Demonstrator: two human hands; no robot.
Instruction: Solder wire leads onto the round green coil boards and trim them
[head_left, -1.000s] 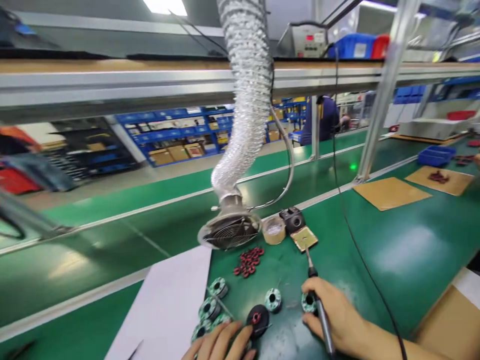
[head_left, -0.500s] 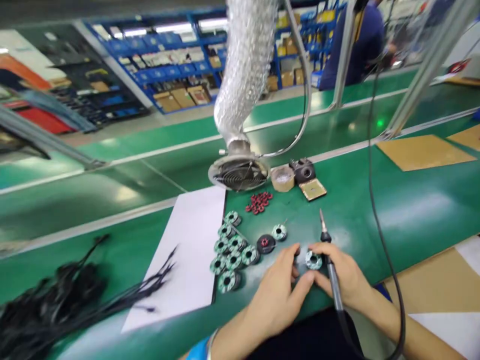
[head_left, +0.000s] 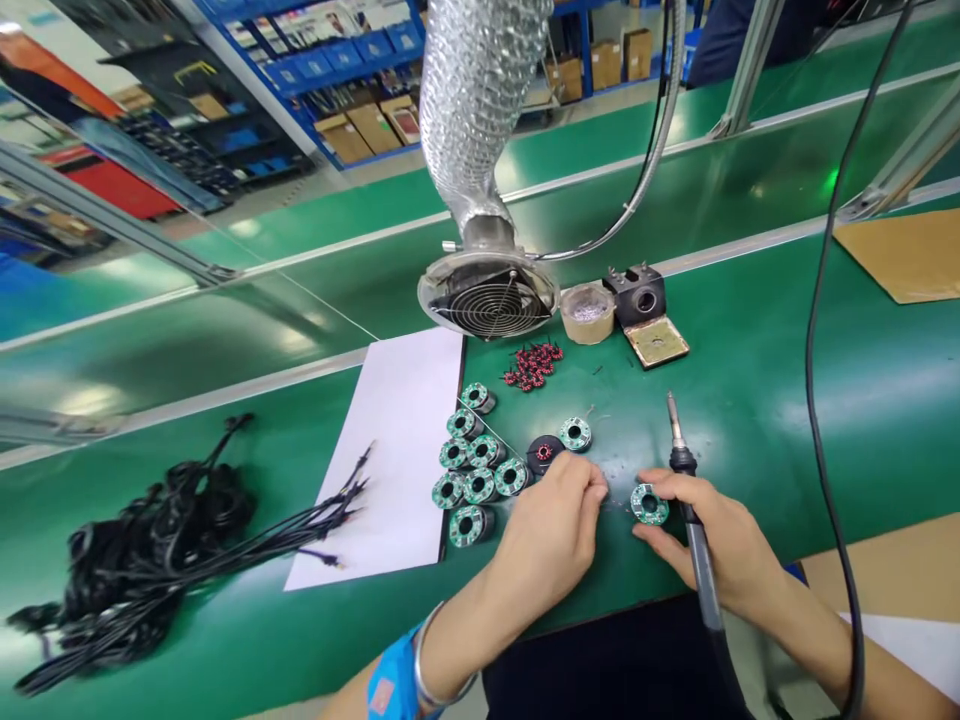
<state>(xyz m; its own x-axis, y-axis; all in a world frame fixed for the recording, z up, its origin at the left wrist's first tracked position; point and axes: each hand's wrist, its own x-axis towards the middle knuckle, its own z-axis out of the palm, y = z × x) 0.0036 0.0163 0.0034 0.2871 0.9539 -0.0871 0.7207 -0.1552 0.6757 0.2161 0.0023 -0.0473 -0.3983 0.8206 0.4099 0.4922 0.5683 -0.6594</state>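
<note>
My right hand (head_left: 712,545) holds a soldering iron (head_left: 690,500) like a pen, tip pointing away, while its fingertips pinch a small green ring-shaped circuit board (head_left: 649,504) on the green mat (head_left: 750,400). My left hand (head_left: 551,535) rests on the mat just left of that board, fingers curled and pinched together near thin wire I can barely make out. A black round part with a red core (head_left: 543,453) lies just beyond my left hand. Several more green ring boards (head_left: 472,470) sit grouped to its left, and another ring board (head_left: 575,434) lies alone.
A foil fume duct with a grille (head_left: 487,300) hangs over the bench back. Beside it stand a tape roll (head_left: 587,313) and a black iron stand with sponge (head_left: 649,315). Small red coils (head_left: 534,364) lie piled. White paper (head_left: 394,450) and black cables (head_left: 150,540) lie left.
The view has tilted down towards the bench. My left hand has drawn slightly left, away from the ring board. My right hand keeps the iron and the board.
</note>
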